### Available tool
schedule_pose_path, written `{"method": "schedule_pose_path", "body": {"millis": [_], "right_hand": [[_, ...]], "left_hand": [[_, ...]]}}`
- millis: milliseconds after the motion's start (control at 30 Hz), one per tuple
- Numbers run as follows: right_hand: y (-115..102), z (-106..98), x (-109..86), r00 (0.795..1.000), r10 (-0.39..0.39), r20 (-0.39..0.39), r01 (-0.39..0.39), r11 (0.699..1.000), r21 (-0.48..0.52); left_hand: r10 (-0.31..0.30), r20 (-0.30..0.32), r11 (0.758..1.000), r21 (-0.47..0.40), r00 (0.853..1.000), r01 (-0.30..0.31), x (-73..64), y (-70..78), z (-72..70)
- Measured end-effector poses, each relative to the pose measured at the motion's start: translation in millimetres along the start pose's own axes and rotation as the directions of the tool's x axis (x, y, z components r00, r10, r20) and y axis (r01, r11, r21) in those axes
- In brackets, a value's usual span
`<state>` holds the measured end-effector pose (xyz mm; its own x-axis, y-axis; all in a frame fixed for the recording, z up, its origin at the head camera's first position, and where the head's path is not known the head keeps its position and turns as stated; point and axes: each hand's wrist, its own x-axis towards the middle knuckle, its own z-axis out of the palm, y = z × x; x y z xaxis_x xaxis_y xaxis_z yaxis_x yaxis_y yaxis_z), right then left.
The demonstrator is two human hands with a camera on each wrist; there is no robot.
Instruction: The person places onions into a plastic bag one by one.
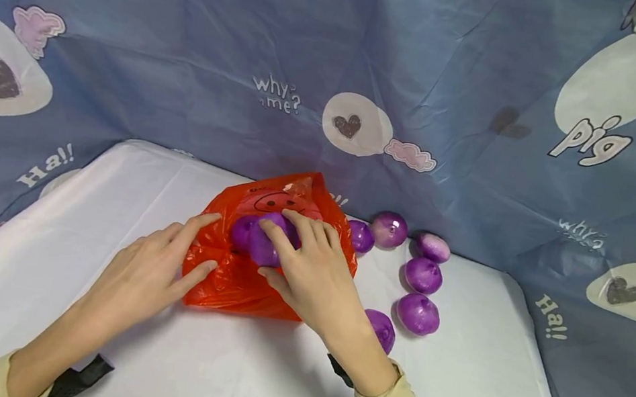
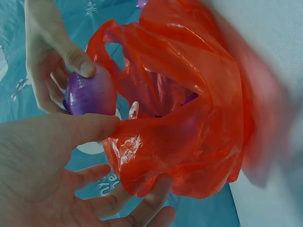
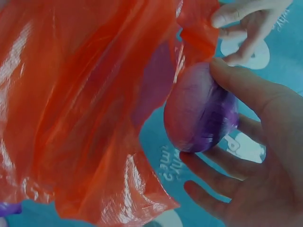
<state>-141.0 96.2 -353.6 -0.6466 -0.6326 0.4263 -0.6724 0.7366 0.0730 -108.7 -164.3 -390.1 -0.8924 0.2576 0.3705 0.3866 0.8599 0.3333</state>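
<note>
My right hand [image 1: 322,274] grips a purple onion [image 1: 266,239] over the mouth of a red plastic bag [image 1: 244,290]. In the right wrist view the thumb lies on top of this onion [image 3: 201,109], with fingers beneath it. My left hand [image 1: 149,270] holds the bag's left edge, thumb and fingers spread apart. From the left wrist, my thumb shows over the rim of the bag [image 2: 208,142], the other fingers along its outer side. More purple shows inside the bag, partly hidden by the red plastic.
Several purple onions [image 1: 419,313] lie on the white table [image 1: 473,356] to the right of the bag, one [image 1: 380,329] close to my right forearm. A blue printed sheet [image 1: 292,32] hangs behind the table and down its sides.
</note>
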Motion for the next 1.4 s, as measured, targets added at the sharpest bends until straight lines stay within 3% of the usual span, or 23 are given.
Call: {"method": "schedule_pose_path", "body": {"millis": [267,533,767,1400], "right_hand": [[-11.6,11.0,4.5,0.997,-0.042,0.069,0.043,0.999,-0.005],[-14.0,27.8,5.6,0.987,0.012,0.161,-0.009,1.0,-0.015],[-15.0,41.5,10.0,0.964,0.05,0.262,-0.048,0.999,-0.014],[-16.7,63.7,13.0,0.931,0.053,0.36,-0.05,0.999,-0.019]], "left_hand": [[-0.019,0.019,1.0,0.005,1.0,0.019,-0.4,1.7,0.7],[-0.022,0.029,1.0,0.01,0.999,0.022,-0.3,2.3,0.9],[-0.013,0.019,1.0,0.013,1.0,0.013,0.6,2.9,0.7],[-0.013,0.012,1.0,0.024,1.0,0.012,-0.2,2.2,0.9]]}}
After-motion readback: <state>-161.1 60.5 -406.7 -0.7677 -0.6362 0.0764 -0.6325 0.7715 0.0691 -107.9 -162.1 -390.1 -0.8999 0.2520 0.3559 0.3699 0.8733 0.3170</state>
